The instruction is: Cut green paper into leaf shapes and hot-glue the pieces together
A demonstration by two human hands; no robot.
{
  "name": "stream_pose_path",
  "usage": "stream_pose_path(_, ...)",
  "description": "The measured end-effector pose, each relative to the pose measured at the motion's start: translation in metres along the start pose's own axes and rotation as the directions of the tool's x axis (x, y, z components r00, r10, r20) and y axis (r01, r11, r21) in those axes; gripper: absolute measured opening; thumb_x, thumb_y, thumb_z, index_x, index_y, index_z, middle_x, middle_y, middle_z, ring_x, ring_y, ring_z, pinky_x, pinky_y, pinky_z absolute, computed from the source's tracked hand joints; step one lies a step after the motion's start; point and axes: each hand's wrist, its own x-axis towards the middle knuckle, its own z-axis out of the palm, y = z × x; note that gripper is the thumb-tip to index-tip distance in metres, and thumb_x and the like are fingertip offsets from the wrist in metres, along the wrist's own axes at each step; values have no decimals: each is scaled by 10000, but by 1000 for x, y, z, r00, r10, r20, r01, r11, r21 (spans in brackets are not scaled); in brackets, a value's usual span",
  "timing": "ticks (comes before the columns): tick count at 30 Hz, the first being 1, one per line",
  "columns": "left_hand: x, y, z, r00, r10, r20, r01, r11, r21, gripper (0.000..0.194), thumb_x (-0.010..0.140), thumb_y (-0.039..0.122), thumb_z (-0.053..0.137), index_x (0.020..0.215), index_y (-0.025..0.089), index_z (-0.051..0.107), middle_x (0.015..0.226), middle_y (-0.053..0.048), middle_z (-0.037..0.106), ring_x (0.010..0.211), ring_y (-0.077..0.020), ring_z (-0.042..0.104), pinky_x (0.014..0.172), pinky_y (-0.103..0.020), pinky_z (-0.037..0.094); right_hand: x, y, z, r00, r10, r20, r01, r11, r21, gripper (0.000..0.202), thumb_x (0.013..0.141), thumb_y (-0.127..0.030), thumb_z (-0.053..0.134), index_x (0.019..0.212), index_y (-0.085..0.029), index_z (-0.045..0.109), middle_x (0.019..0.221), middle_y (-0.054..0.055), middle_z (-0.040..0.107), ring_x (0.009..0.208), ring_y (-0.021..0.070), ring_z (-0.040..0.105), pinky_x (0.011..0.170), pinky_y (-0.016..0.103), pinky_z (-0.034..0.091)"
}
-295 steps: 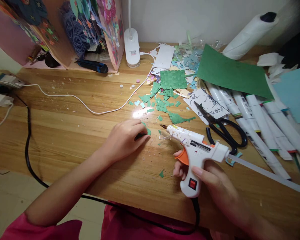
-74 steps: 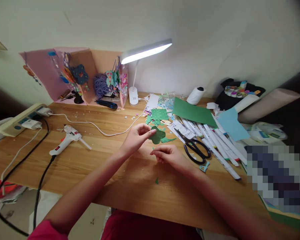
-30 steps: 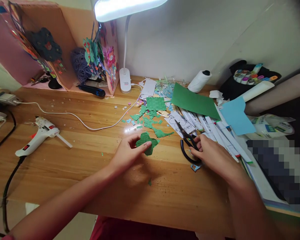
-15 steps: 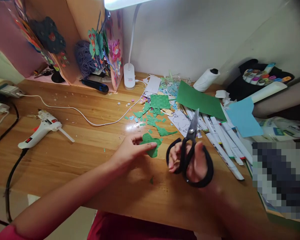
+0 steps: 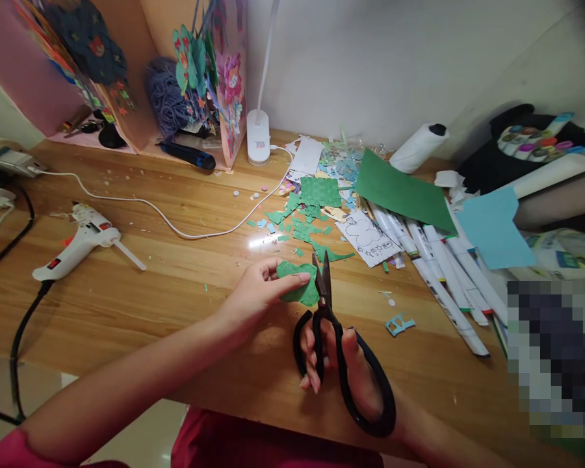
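Note:
Between the thumb and fingers of my left hand (image 5: 256,292) is pinched a small green paper cutout (image 5: 296,283) with a wavy outline. My right hand (image 5: 355,370) holds black-handled scissors (image 5: 324,292), fingers and thumb through the loops. The blades stand slightly apart and point away from me, right at the cutout's right edge. Whether they touch the paper I cannot tell. Just beyond lie green paper scraps (image 5: 329,250) and a white card with a line drawing (image 5: 369,237).
A white glue gun (image 5: 80,244) lies at left, its black cord running off the table. White markers (image 5: 448,286), a green sheet (image 5: 404,192) and a blue paper piece (image 5: 497,227) are at right. A lamp base (image 5: 258,140) stands behind, its white cable crossing the tabletop.
The scissors have come left and down toward the green cutout, and their blades have parted. My left hand stays almost in place with the paper. The view has shifted slightly.

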Motion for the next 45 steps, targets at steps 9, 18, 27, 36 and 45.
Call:
stream_pose_path(9, 0, 1, 0, 1000, 16, -11, -15, 999, 31, 242, 667, 309, 750, 742, 131, 604, 694, 10, 617, 634, -88, 574, 635, -202, 437, -2, 3, -2, 1000, 8, -14, -9, 995, -95, 645, 768, -781, 241, 831, -184, 478, 667, -24, 461, 446, 87, 464, 482, 271, 506)
stream_pose_path(18, 0, 3, -1, 999, 32, 7, -32, 999, 4, 208, 662, 268, 755, 693, 136, 597, 624, 42, 588, 570, -59, 540, 577, -167, 417, -3, -8, -1, 1000, 28, 1, -27, 994, -108, 624, 776, -770, 250, 823, -184, 459, 662, -39, 425, 429, 69, 409, 456, 248, 473)
stream_pose_path(27, -2, 10, 0, 1000, 5, 13, -6, 1000, 18, 188, 631, 266, 762, 643, 149, 615, 605, 40, 593, 559, -74, 532, 578, -191, 405, -5, -12, 0, 999, 15, 36, -11, 994, -104, 675, 735, -806, 229, 822, -183, 473, 682, -34, 427, 442, 67, 400, 489, 258, 474)
stream_pose_path(36, 0, 10, -2, 999, 17, 42, -18, 1000, 24, 186, 645, 264, 756, 719, 133, 648, 678, 8, 629, 590, -78, 551, 590, -188, 417, -3, -5, -2, 999, 33, -11, -34, 993, -113, 683, 679, -842, 274, 779, -189, 449, 600, -60, 401, 370, 55, 371, 380, 218, 427)
stream_pose_path(45, 0, 9, -2, 998, 6, 63, -7, 1000, 21, 191, 642, 281, 763, 728, 146, 660, 696, 11, 633, 607, -83, 556, 608, -193, 421, -6, -6, 0, 998, 47, -29, -50, 989, -138, 647, 674, -829, 346, 765, -194, 433, 577, -73, 391, 337, 41, 342, 334, 194, 396)
